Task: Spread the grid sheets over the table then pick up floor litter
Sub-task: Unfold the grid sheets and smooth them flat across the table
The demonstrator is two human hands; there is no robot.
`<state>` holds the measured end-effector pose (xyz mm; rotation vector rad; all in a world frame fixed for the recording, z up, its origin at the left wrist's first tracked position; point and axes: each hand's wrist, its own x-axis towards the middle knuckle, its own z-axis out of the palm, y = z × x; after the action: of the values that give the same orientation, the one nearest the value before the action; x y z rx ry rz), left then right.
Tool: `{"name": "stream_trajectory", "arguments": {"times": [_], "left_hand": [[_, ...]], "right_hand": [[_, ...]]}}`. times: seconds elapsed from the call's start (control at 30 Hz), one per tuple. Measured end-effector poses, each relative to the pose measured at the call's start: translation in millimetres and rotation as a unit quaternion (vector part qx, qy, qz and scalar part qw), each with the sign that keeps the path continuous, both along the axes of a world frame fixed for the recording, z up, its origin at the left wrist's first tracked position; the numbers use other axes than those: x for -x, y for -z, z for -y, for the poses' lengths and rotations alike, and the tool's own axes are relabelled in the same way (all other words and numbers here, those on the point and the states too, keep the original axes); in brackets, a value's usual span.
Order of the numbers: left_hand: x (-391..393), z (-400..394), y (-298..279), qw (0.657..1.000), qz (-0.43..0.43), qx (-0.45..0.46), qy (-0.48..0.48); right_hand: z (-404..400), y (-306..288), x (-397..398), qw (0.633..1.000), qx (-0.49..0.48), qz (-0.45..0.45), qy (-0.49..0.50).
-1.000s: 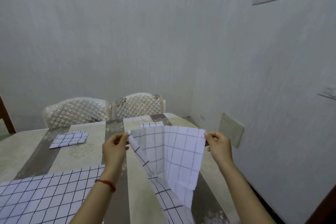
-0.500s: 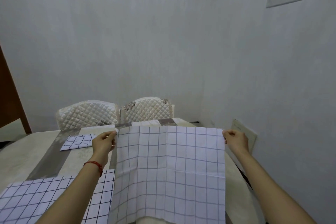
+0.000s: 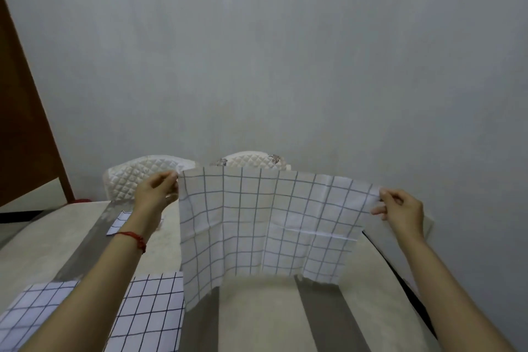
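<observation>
A white grid sheet [image 3: 257, 223] hangs unfolded in the air over the right half of the table [image 3: 257, 317]. My left hand [image 3: 155, 193] pinches its top left corner and my right hand [image 3: 403, 208] pinches its top right corner. The sheet's lower edge floats just above the tabletop. Another grid sheet [image 3: 151, 314] lies flat on the table's near left, partly under my left forearm. A small folded grid sheet [image 3: 120, 221] lies farther back on the left, mostly hidden by my left wrist.
Two quilted white chairs [image 3: 134, 180] [image 3: 251, 160] stand at the table's far side against the wall. A brown door [image 3: 23, 128] is at the left. The right wall runs close along the table's right edge. The floor is out of view.
The sheet went from half folded to fully opened, then was lifted and stretched wider between my hands. The view has tilted up and to the left.
</observation>
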<state>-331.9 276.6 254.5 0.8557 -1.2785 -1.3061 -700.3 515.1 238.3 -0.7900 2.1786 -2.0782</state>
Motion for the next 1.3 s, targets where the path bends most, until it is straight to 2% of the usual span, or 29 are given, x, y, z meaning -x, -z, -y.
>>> {"name": "stream_trajectory", "arguments": {"times": [0.1,0.27,0.47,0.63,0.9,1.07,1.2,1.3], "left_hand": [[-13.2,-12.4,21.4,0.999,0.035,0.005,0.029],[-32.4,-44.6,74.4,0.996,0.077,-0.022,0.04],[-52.8,-99.4,148.8,0.983,0.168,-0.059,0.053],[-63.3,-129.4,204.2,0.966,0.224,-0.113,0.055],[-65.3,-153.8,257.7,0.936,0.309,-0.157,0.063],[-54.1,-156.9,267.5,0.915,0.38,-0.136,0.011],[-36.6,-153.3,270.3,0.891,0.443,-0.091,-0.033],[-22.6,-149.6,281.4,0.865,0.491,-0.099,-0.034]], "right_hand": [[-20.2,26.9,-8.3,0.996,0.061,0.063,-0.029],[-56.7,79.7,-28.5,0.986,0.068,0.143,-0.051],[-97.4,137.8,-39.1,0.96,0.045,0.27,-0.063],[-113.2,177.9,-36.7,0.942,-0.059,0.327,-0.039],[-115.4,228.8,-37.4,0.936,-0.176,0.304,0.012],[-115.2,242.0,-38.5,0.933,-0.261,0.248,-0.01],[-113.9,243.6,-34.2,0.932,-0.314,0.184,0.008],[-109.1,243.5,-32.1,0.926,-0.33,0.182,0.018]]}}
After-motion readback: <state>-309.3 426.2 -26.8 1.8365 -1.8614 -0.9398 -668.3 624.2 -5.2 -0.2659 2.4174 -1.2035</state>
